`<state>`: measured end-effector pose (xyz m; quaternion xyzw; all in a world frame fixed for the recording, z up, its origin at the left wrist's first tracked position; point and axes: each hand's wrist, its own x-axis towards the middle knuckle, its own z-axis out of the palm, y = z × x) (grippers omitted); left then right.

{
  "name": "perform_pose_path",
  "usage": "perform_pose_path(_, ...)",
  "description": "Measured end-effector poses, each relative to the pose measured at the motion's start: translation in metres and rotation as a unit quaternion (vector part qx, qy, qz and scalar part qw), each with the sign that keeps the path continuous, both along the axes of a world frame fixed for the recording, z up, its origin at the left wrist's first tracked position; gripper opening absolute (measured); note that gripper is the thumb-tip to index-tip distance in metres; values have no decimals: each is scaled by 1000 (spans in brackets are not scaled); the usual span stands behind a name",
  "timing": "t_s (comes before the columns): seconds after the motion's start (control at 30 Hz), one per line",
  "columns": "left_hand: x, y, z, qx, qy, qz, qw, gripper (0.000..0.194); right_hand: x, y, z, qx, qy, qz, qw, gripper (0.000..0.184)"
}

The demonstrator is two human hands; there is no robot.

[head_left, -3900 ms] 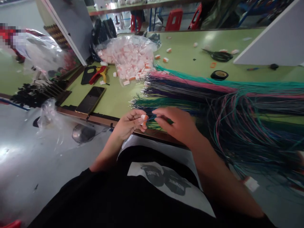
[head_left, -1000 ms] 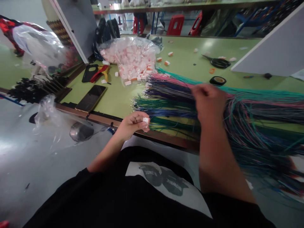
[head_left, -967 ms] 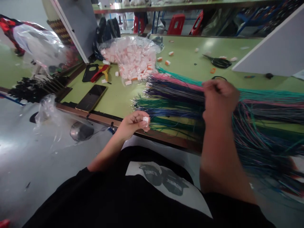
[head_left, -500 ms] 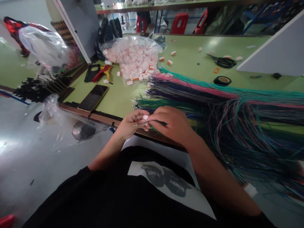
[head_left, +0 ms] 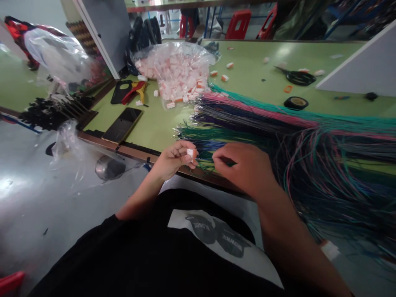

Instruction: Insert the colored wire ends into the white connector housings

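My left hand (head_left: 177, 160) grips a small white and orange connector housing (head_left: 191, 154) between thumb and fingers, just off the table's front edge. To its right, my right hand (head_left: 243, 165) is closed in a pinch; whatever lies between its fingertips is too small to make out. A thin line, perhaps a wire, shows in the gap between the connector and those fingertips. Behind and beneath the right hand lie bundled wires (head_left: 250, 113) in teal, pink, grey, dark blue and green, their metal-tipped ends pointing left.
A clear bag of white and orange connectors (head_left: 182, 68) stands at the back. Left of it are red and yellow pliers (head_left: 134, 91) and a phone (head_left: 122, 125). Black scissors (head_left: 298, 77) and a tape roll (head_left: 296, 103) lie behind the wires. Grey partitions (head_left: 359, 72) flank the table.
My right hand has drawn away to the right from the connector, leaving a gap. My left hand has stayed almost still, and the connector's orange side now shows.
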<state>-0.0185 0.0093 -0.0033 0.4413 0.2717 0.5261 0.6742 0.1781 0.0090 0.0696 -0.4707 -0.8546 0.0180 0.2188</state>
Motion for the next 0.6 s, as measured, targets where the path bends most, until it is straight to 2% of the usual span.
perform_pose_path(0.17, 1, -3, 1, 16, -9, 6, 1000, 29, -8, -4, -6, 32, -48, 21, 998, 24)
perform_pose_path(0.33, 1, -4, 2, 20, 10, 12, 1000, 29, -13, -5, -12, 34, -14, 5, 999, 26)
perform_pose_path(0.5, 2, -4, 5, 18, 0, 19, 1000, 29, -17, -5, -14, -1, 2, 4, 1000, 27)
perform_pose_path(0.6, 4, -6, 6, 19, 3, 36, 999, 30, -22, -4, -13, -52, 13, -20, 998, 25)
